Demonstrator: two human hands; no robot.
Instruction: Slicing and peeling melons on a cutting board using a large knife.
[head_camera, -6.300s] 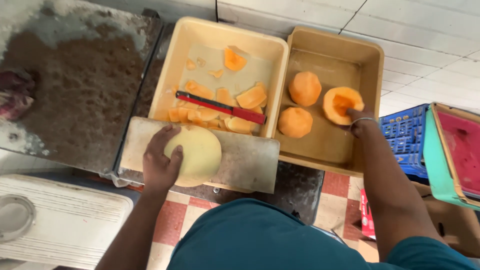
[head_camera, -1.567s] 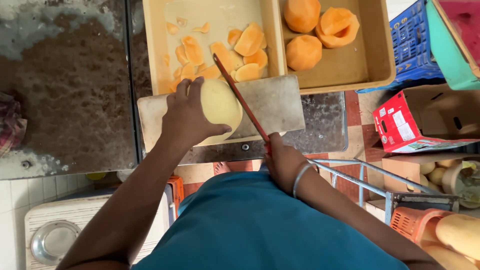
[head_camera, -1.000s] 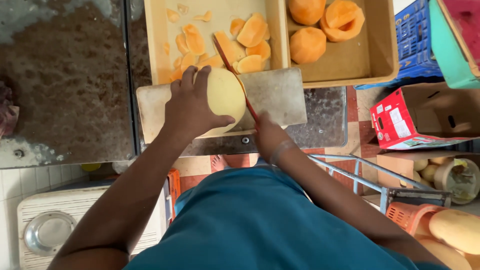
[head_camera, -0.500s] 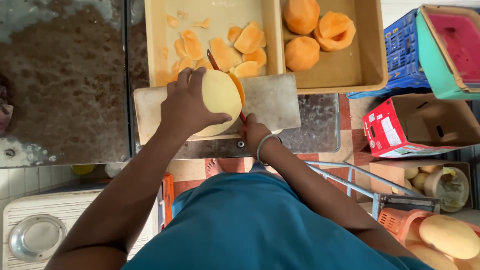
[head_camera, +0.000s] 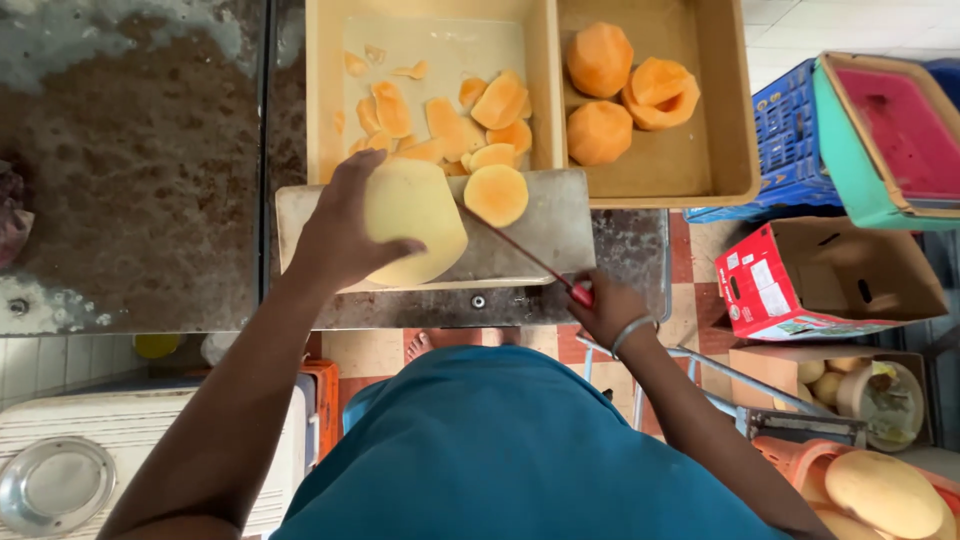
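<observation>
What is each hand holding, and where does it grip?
The left hand grips the pale peeled melon over its left side; the right hand holds the knife by its red handle.

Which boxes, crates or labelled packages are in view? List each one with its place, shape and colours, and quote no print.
Red and white carton: on the floor right of the board, lying on its side, printed.
Brown cardboard box: beside that carton, open, plain.
Blue plastic crate: right of the tan trays, latticed wall.
Teal bin: far right, rectangular, red inside.
</observation>
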